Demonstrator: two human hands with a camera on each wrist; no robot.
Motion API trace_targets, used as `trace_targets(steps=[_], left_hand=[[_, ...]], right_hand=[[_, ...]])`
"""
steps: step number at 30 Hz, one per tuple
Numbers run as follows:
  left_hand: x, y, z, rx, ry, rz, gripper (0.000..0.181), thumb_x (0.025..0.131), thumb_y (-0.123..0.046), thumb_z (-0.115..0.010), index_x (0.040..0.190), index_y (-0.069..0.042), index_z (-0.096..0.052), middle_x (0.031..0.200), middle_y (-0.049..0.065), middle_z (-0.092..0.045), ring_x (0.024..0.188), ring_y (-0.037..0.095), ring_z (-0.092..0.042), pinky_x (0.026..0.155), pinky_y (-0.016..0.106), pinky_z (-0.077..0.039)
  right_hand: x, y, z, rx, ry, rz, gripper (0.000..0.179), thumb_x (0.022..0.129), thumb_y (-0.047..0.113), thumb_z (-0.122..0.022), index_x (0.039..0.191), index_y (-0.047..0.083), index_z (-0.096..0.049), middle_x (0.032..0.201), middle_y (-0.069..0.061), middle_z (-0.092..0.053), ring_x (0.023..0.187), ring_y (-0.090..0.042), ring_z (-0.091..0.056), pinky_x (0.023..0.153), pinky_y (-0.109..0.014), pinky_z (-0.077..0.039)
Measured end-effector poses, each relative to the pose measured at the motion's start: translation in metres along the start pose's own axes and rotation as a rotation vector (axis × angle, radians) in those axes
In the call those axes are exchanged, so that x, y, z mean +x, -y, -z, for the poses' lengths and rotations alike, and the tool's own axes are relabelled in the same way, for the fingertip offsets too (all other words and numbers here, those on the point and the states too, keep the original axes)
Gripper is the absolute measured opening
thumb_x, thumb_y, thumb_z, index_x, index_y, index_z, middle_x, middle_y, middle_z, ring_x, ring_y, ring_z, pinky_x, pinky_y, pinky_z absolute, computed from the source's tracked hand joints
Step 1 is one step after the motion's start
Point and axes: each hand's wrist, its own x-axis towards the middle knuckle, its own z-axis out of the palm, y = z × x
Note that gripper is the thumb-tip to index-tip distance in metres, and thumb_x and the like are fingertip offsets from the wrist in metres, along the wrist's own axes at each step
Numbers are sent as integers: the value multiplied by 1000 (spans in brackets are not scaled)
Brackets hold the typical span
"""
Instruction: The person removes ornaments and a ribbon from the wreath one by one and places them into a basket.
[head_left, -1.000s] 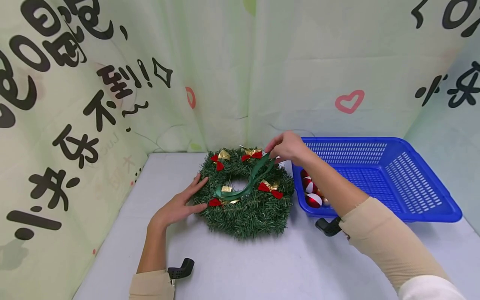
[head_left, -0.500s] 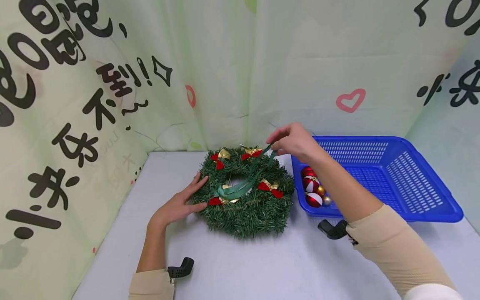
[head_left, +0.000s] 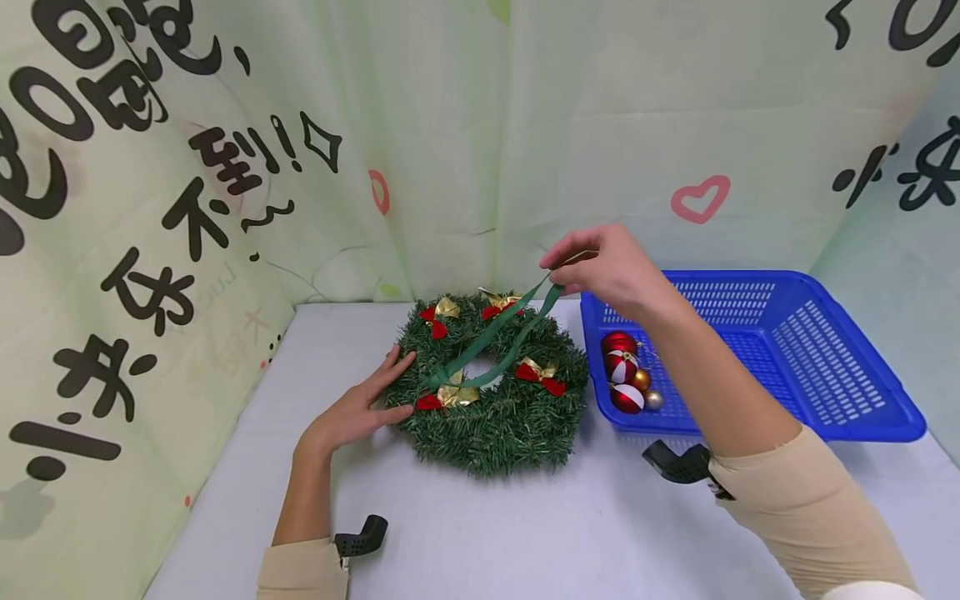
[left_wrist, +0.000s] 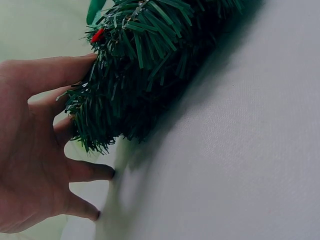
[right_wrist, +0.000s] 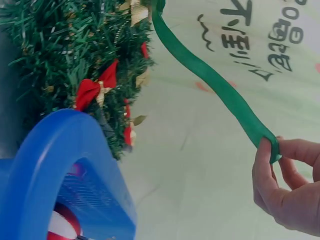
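Note:
A green tinsel wreath (head_left: 495, 433) with red and gold bows lies on the white table. My left hand (head_left: 358, 415) rests against its left side, fingers spread and straight. In the left wrist view, two fingertips of that hand reach down by the table while the others touch the wreath's needles (left_wrist: 145, 75). My right hand (head_left: 611, 271) is raised above the wreath's back right side. Between its thumb and fingers it pinches a green ribbon (right_wrist: 215, 82). The ribbon runs as a stretched loop down to the wreath's left inner side, next to a gold bow (head_left: 457, 393).
A blue plastic basket (head_left: 862, 333) stands at the right, close beside the wreath. Red, striped, gold and silver ball ornaments (head_left: 627, 398) lie in its left end. Behind the table hangs a pale green curtain (head_left: 450, 150) with black characters.
My right hand has moved up and to the right, drawing the ribbon from slack over the wreath into a straighter, lifted loop. My left hand has stayed in place.

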Motion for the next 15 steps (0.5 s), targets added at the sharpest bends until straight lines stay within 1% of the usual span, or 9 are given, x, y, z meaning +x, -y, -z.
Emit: trace_targets(steps=[5, 11, 15], left_hand=[[0, -1, 0, 5, 0, 4, 83, 101, -40, -68, 168, -33, -19, 177, -5, 2, 161, 38, -11, 122, 70, -22], [1, 0, 0, 7, 2, 0, 84, 101, -40, -68, 168, -34, -19, 177, -5, 2, 161, 38, -11, 122, 70, -22], [1, 0, 0, 8, -2, 2, 84, 101, -40, -68, 168, -34, -19, 177, -5, 2, 161, 38, -11, 122, 70, -22]], right_hand=[[-8, 4, 4, 10, -26, 36, 19, 97, 10, -72, 115, 5, -76, 121, -10, -73, 101, -19, -71, 85, -29, -60], [-13, 6, 7, 42, -64, 69, 17, 97, 7, -72, 113, 3, -76, 115, -12, -74, 95, -18, -71, 83, -27, -60], [-15, 7, 10, 53, -85, 71, 16, 97, 10, -73, 111, 4, -77, 109, -7, -74, 93, -18, -72, 82, -27, -60]])
